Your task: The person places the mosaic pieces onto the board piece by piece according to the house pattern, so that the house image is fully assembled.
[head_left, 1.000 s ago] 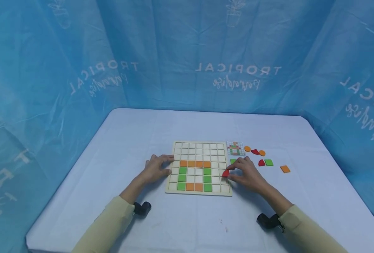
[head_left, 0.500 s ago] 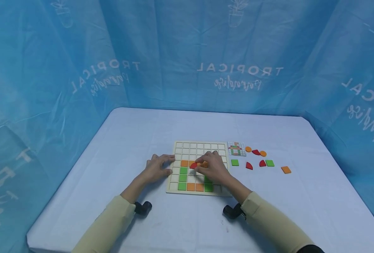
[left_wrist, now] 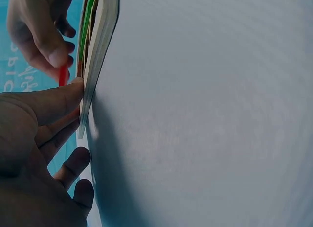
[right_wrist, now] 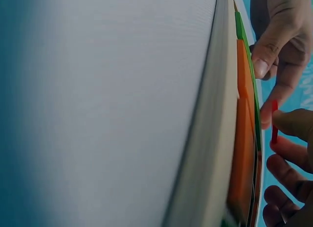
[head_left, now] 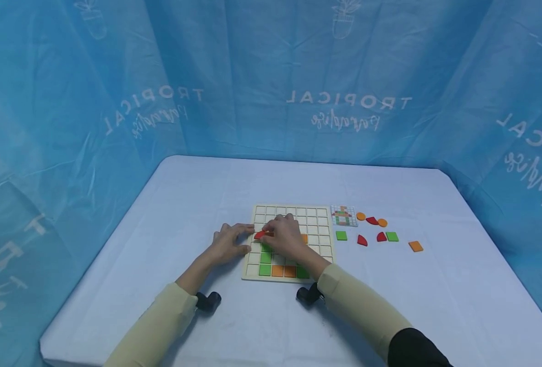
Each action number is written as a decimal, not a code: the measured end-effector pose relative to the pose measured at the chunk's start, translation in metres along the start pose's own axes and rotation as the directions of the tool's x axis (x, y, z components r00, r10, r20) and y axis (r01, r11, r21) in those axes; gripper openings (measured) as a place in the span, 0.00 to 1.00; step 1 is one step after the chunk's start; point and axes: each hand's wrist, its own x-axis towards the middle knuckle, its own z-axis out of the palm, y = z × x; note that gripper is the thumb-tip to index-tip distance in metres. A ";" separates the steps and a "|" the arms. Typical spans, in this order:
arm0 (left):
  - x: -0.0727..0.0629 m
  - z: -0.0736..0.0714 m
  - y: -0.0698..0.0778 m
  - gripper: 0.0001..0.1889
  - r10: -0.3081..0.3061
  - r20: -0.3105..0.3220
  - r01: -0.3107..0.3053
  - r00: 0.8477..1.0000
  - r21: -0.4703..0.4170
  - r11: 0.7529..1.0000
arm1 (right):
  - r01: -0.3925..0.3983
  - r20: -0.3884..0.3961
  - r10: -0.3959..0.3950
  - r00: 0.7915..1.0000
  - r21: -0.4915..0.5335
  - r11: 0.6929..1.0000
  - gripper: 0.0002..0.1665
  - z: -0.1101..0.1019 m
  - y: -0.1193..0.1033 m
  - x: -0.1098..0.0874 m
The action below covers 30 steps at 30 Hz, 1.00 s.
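A pale square grid board (head_left: 324, 221) lies on the table, with green square tiles (head_left: 265, 258) and orange square tiles (head_left: 283, 271) set in its lower cells. My right hand (head_left: 286, 235) is over the board's left part. Between its thumb and fingertips it pinches a red quarter-circle tile (head_left: 259, 235), seen edge-on as a thin red strip (right_wrist: 275, 122) in the right wrist view. My left hand (head_left: 227, 243) rests at the board's left edge, thumb and fingertips touching it, fingers fairly straight. The right hand hides part of the orange row.
Right of the board lies a small pattern card (head_left: 344, 215). Loose orange discs (head_left: 360, 216), red quarter-circle tiles (head_left: 362, 240), green squares (head_left: 392, 236) and an orange square (head_left: 415, 246) lie nearby on the white table (head_left: 197, 193). A blue curtain (head_left: 271, 102) surrounds the table.
My right hand has carried the red quarter-circle tile leftward, from the board's right edge across to its left side. The left hand has stayed at the left edge.
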 end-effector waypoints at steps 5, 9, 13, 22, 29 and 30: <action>0.001 0.001 0.000 0.26 -0.010 0.001 0.010 1.000 0.003 1.000 | -0.002 0.007 0.002 1.000 -0.021 1.000 0.14 0.004 -0.002 0.005; 0.001 0.001 0.001 0.26 -0.015 0.004 0.015 1.000 0.010 1.000 | -0.007 0.021 0.007 1.000 -0.030 1.000 0.14 0.005 -0.003 0.005; 0.001 0.000 0.002 0.26 -0.011 0.004 0.010 1.000 0.007 1.000 | -0.010 0.027 0.011 1.000 -0.032 0.999 0.15 0.006 -0.003 0.005; 0.000 0.000 0.002 0.25 -0.012 0.001 0.012 1.000 -0.009 1.000 | -0.001 0.032 0.002 0.999 -0.042 0.999 0.16 0.007 -0.003 0.004; 0.001 0.001 0.001 0.25 -0.008 -0.002 0.008 1.000 0.001 1.000 | 0.007 0.033 -0.006 0.999 -0.043 0.999 0.16 0.007 -0.003 0.002; 0.001 0.002 0.001 0.25 -0.012 -0.001 0.012 1.000 -0.001 1.000 | 0.005 0.032 -0.004 0.999 -0.039 0.999 0.16 0.007 -0.003 0.002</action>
